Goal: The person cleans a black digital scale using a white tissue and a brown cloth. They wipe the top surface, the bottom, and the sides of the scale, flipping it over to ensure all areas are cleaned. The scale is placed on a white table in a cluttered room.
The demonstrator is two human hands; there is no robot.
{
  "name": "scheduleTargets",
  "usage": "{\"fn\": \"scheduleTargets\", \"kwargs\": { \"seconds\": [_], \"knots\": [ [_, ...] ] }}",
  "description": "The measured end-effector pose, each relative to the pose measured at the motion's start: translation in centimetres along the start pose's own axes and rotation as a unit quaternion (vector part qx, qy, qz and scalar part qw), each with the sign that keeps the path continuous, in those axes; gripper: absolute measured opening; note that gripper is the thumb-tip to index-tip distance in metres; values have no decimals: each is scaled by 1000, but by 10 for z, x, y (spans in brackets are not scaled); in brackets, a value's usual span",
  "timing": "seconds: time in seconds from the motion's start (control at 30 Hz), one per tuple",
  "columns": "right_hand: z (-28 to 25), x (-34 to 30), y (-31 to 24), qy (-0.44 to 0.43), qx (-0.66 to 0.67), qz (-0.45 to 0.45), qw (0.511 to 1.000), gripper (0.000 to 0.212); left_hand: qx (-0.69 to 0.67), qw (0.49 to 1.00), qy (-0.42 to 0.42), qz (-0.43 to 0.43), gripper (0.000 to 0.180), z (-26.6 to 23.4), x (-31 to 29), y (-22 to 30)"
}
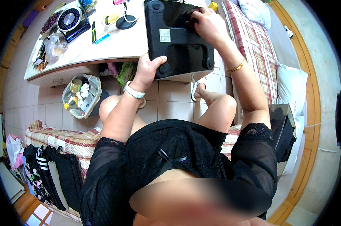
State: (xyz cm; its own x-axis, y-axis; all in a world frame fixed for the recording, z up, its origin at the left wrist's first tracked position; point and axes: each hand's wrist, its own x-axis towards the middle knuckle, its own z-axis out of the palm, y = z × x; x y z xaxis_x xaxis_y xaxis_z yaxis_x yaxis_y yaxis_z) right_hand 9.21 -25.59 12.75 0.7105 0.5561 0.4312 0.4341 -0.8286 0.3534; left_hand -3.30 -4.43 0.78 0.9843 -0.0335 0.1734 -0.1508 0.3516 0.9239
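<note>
At the white table point(121, 43), the flat device point(185, 56) is black with a whitish label point(165, 35). Right of the table, the seat cover point(253, 45) is red-and-cream plaid; under the table, a bag point(125, 73) is green; in front of the table, the person's clothing point(159, 139) is black.

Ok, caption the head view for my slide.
Left hand grips a flat black device near one round foot; right hand touches its far end.
</note>
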Motion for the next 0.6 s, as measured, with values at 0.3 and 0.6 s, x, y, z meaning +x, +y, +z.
{"fn": "scheduleTargets", "kwargs": {
  "seconds": [0.3, 0.6],
  "knots": [
    [0, -33, -29, -125, 476, 87, 866, 27, 92, 996, 14, 16, 25, -20, 12, -23],
    [3, -40, 64, 204, 457, 185, 846, 32, 76, 997, -9, 9, 22, -20, 12, -11]
  ]
}}
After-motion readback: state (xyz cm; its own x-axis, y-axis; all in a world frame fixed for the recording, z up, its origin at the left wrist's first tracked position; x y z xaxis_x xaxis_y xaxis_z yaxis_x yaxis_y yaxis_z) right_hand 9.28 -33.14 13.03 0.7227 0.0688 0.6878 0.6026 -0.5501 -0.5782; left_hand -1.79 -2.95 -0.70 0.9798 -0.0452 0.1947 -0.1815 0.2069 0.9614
